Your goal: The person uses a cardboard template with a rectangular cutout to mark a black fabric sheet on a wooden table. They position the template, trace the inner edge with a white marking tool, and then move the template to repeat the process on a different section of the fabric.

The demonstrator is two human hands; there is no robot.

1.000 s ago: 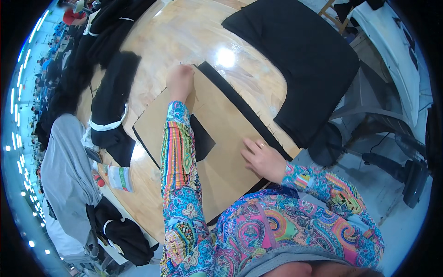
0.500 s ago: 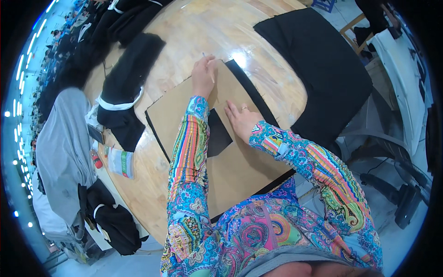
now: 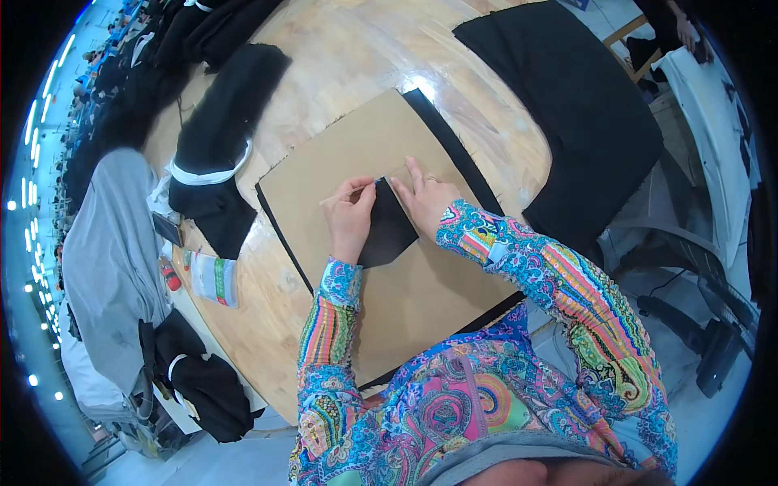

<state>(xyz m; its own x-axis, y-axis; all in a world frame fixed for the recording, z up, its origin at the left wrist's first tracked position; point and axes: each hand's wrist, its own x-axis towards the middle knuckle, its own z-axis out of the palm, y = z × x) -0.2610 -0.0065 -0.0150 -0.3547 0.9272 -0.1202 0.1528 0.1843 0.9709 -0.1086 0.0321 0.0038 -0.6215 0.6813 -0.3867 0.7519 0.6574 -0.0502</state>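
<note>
Cardboard template: a large tan cardboard template [image 3: 381, 243] lies flat on the round wooden table [image 3: 340, 73], its near corner toward the person.
Cut-out: near the middle of the cardboard template a dark pocket-shaped opening [image 3: 387, 235] shows black cloth beneath.
Black fabric: a sheet of black fabric [image 3: 454, 150] lies under the cardboard template, showing as a thin border along its far-right and left edges.
Left hand: the left hand [image 3: 350, 217] rests on the cardboard template at the left side of the cut-out, thumb and forefinger pinched together at its top corner; what they nip is too small to tell.
Right hand: the right hand [image 3: 428, 197] lies flat and spread on the cardboard template just right of the cut-out, a ring on one finger, gripping nothing.
Large black cloth: well right of the cardboard template, a large black cloth [image 3: 567, 105] hangs over the table's edge.
Black garment: left of the cardboard template, a black garment with white band [image 3: 215, 154].
Grey cloth: further left, grey cloth [image 3: 109, 243] off the table.
</note>
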